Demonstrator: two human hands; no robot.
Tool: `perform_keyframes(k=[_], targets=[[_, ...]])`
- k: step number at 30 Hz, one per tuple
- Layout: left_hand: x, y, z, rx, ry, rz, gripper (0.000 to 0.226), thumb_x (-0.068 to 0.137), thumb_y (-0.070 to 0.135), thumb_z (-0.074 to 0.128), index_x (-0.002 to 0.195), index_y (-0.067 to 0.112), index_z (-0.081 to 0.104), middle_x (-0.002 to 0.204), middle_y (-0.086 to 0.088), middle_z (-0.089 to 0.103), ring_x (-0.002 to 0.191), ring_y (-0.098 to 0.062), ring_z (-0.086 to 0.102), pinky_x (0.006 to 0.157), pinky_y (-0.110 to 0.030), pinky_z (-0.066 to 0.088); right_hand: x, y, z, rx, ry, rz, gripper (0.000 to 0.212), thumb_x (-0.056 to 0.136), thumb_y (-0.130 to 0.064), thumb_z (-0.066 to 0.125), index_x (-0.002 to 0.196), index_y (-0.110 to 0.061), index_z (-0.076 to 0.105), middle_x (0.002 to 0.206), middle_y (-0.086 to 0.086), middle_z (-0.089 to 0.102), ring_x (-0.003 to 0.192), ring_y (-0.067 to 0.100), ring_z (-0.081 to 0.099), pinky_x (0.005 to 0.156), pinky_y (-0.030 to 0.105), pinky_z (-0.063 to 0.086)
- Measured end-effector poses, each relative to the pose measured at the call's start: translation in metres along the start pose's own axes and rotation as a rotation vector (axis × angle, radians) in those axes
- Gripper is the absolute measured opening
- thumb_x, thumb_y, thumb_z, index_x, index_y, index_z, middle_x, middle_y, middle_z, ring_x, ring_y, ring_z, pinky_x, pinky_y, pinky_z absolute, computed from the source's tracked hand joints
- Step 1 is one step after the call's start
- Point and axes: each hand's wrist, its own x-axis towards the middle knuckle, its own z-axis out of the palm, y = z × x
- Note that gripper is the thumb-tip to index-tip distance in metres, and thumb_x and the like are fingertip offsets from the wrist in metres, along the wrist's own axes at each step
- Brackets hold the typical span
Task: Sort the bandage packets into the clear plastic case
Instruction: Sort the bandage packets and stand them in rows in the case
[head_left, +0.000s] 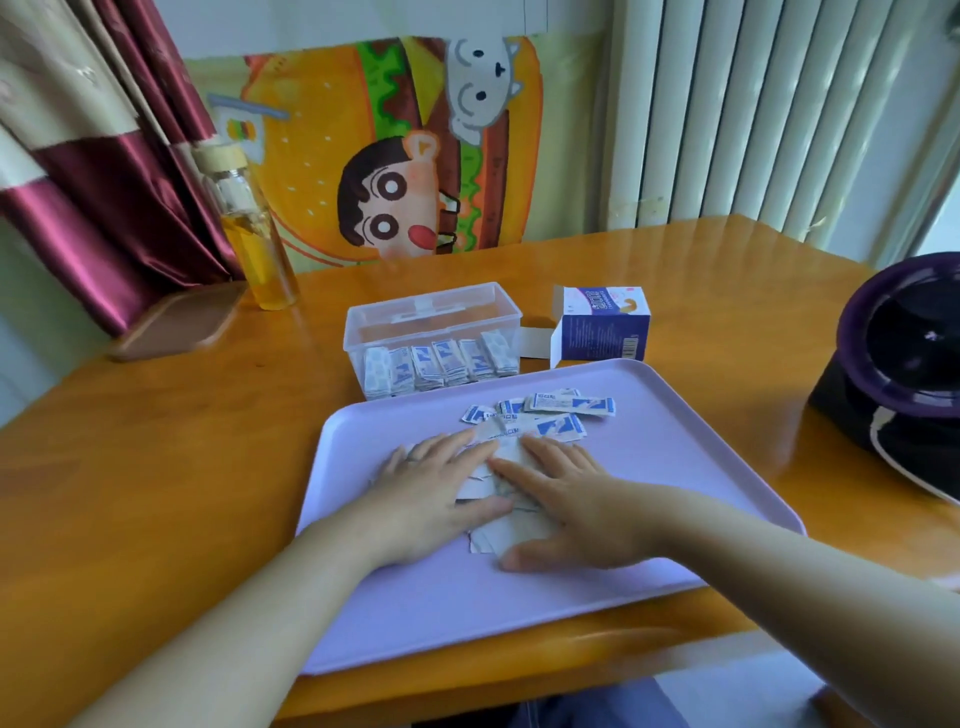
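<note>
**Wooden surface, both grips flat on the pile**

Orange-brown surface (156, 441) runs from a maroon curtain (104, 218) at far left, past a glass bottle (257, 244) of yellow liquid. Right of that stands the clear plastic case (431, 317), open-topped, with filed packets (441, 364) upright in a row along its near wall. On the lavender tray (675, 467) in front of it, the left grip (431, 488) (a ring on one finger) and the right grip (571, 499) lie side by side. Their fingers are straight, pressing the loose packets (556, 426) and pinching none. A blue-and-white carton (602, 327) sits just right of the case, and a dark purple bag (898, 364) lies at far right.
</note>
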Motion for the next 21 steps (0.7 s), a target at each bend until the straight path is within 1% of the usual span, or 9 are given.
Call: perform_keyframes(k=[3, 4, 8, 12, 15, 17, 18, 19, 21], targets=[[-0.013, -0.025, -0.005, -0.098, 0.034, 0.002, 0.087, 0.076, 0.075, 0.042, 0.149, 0.036, 0.014, 0.156, 0.013, 0.015, 0.142, -0.011, 0.015, 0.115, -0.027, 0.014, 0.011, -0.005, -0.002, 0.042, 0.0, -0.042, 0.089, 0.082, -0.061, 0.055, 0.149, -0.036, 0.001, 0.157, 0.004, -0.009, 0.144, 0.021, -0.013, 0.115, 0.036, -0.001], [-0.017, -0.032, -0.007, -0.119, 0.061, -0.004, 0.084, 0.077, 0.072, 0.047, 0.148, 0.035, 0.019, 0.154, 0.012, 0.022, 0.14, -0.012, 0.022, 0.114, -0.026, 0.018, 0.014, -0.004, -0.003, 0.063, 0.01, -0.05, 0.088, 0.082, -0.058, 0.058, 0.149, -0.038, 0.004, 0.157, 0.003, -0.007, 0.144, 0.021, -0.011, 0.116, 0.036, 0.0], [-0.026, -0.047, -0.009, -0.146, 0.169, -0.037, 0.054, 0.091, 0.035, 0.056, 0.141, 0.029, 0.036, 0.137, 0.011, 0.043, 0.127, -0.011, 0.039, 0.106, -0.022, 0.029, 0.024, -0.007, -0.005, 0.147, 0.053, -0.083, 0.088, 0.076, -0.047, 0.07, 0.146, -0.04, 0.017, 0.155, -0.001, 0.004, 0.144, 0.018, -0.002, 0.115, 0.034, 0.004], [-0.022, -0.045, -0.014, -0.176, 0.181, -0.087, 0.059, 0.089, 0.014, 0.052, 0.143, 0.028, 0.033, 0.128, 0.009, 0.045, 0.12, -0.008, 0.043, 0.098, -0.016, 0.032, 0.029, -0.011, -0.004, 0.196, 0.153, -0.073, 0.092, 0.059, -0.05, 0.053, 0.145, -0.037, 0.023, 0.153, -0.005, 0.017, 0.141, 0.014, 0.011, 0.112, 0.029, 0.009], [-0.016, -0.047, -0.02, -0.108, 0.175, -0.129, 0.054, 0.089, 0.006, 0.047, 0.14, 0.023, 0.04, 0.126, 0.002, 0.046, 0.118, -0.015, 0.045, 0.093, -0.019, 0.033, 0.03, -0.009, 0.002, 0.191, 0.236, -0.083, 0.089, 0.066, -0.054, 0.061, 0.145, -0.035, 0.025, 0.151, -0.007, 0.023, 0.139, 0.012, 0.016, 0.111, 0.025, 0.009], [-0.012, -0.05, -0.026, -0.054, 0.165, -0.119, 0.028, 0.092, 0.008, 0.046, 0.11, 0.02, 0.062, 0.104, 0.0, 0.052, 0.104, -0.021, 0.052, 0.082, -0.025, 0.039, 0.029, -0.008, 0.006, 0.129, 0.282, -0.108, 0.081, 0.076, -0.054, 0.066, 0.144, -0.035, 0.028, 0.151, -0.008, 0.023, 0.139, 0.011, 0.016, 0.112, 0.023, 0.007], [-0.012, -0.052, -0.03, -0.033, 0.158, -0.124, 0.019, 0.093, 0.011, 0.046, 0.087, 0.019, 0.062, 0.088, 0.0, 0.051, 0.089, -0.021, 0.052, 0.069, -0.026, 0.038, 0.028, -0.007, 0.008, 0.111, 0.297, -0.115, 0.077, 0.078, -0.054, 0.065, 0.144, -0.036, 0.029, 0.151, -0.009, 0.023, 0.139, 0.01, 0.015, 0.112, 0.022, 0.006], [-0.013, -0.054, -0.034, -0.028, 0.156, -0.137, 0.024, 0.094, 0.014, 0.046, 0.071, 0.018, 0.052, 0.075, 0.001, 0.046, 0.075, -0.019, 0.048, 0.058, -0.025, 0.032, 0.028, -0.007, 0.008, 0.106, 0.306, -0.118, 0.075, 0.078, -0.054, 0.064, 0.143, -0.037, 0.03, 0.152, -0.01, 0.022, 0.139, 0.01, 0.015, 0.112, 0.021, 0.006], [-0.018, -0.059, -0.043, -0.079, 0.13, -0.18, 0.033, 0.095, 0.019, 0.048, 0.064, 0.017, 0.039, 0.064, 0.001, 0.04, 0.059, -0.014, 0.038, 0.05, -0.026, 0.023, 0.026, -0.006, 0.006, 0.115, 0.296, -0.123, 0.073, 0.078, -0.055, 0.064, 0.141, -0.039, 0.033, 0.151, -0.011, 0.024, 0.138, 0.01, 0.017, 0.111, 0.021, 0.008]])
